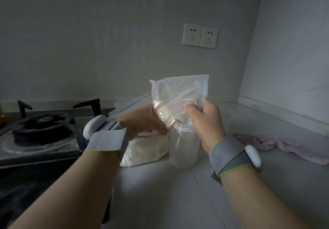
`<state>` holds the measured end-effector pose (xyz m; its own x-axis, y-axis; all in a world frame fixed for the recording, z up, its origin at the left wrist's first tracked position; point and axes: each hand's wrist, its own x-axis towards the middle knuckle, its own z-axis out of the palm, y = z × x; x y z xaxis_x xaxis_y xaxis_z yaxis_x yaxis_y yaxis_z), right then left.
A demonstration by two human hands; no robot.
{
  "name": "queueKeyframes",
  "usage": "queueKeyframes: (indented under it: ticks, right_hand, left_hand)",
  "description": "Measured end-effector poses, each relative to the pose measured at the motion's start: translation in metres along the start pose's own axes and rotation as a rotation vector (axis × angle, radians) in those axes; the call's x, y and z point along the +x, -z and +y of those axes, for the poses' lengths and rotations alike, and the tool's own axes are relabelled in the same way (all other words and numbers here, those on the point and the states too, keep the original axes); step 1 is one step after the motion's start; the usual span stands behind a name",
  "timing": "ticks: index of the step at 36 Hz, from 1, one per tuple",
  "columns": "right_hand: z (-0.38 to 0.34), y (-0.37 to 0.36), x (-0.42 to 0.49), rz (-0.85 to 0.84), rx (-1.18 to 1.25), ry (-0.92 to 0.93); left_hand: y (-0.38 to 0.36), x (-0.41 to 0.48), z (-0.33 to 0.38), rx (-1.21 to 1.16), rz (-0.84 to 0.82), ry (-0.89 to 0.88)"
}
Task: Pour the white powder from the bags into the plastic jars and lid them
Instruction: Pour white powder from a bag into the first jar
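A clear zip bag (pixel 175 93) with a little white powder left in its lower corner is held tipped over the mouth of a clear plastic jar (pixel 184 147). The jar stands on the counter and holds white powder. My left hand (pixel 142 122) grips the bag's left side near the jar's rim. My right hand (pixel 206 122) pinches the bag's right edge by the blue zip strip. A second, fuller bag of white powder (pixel 144 150) lies on the counter just left of the jar. No lid is in view.
A black gas hob (pixel 41 131) fills the left side. A crumpled pink cloth (pixel 284 145) lies on the grey counter (pixel 169 193) to the right. Another clear container (pixel 229 118) stands behind the jar. Two wall sockets (pixel 200 36) sit above.
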<state>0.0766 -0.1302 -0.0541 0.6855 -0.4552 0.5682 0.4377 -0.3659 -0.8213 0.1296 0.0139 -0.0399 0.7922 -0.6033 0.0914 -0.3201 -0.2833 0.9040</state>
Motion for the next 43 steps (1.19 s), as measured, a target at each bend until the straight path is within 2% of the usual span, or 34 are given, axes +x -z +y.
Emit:
queueKeyframes:
  ticks: [7, 20, 27, 36, 43]
  right_hand:
    - [0.000, 0.001, 0.000, 0.017, 0.030, 0.028]
    - [-0.003, 0.001, 0.001, -0.034, 0.095, 0.068]
    - [-0.009, 0.003, 0.000, -0.050, 0.293, 0.029]
    - [-0.007, 0.006, 0.000, -0.033, 0.287, 0.037]
    - [-0.011, 0.006, -0.001, -0.009, 0.306, 0.055]
  left_hand:
    - [0.000, -0.002, 0.001, -0.402, -0.022, -0.014]
    - [0.002, -0.011, 0.010, -0.586, -0.051, -0.035]
    - [0.007, -0.011, 0.010, -0.623, 0.039, -0.045]
    - [0.023, -0.020, 0.014, -0.496, -0.004, -0.106]
    - [0.025, -0.019, 0.018, -0.429, 0.070, -0.085]
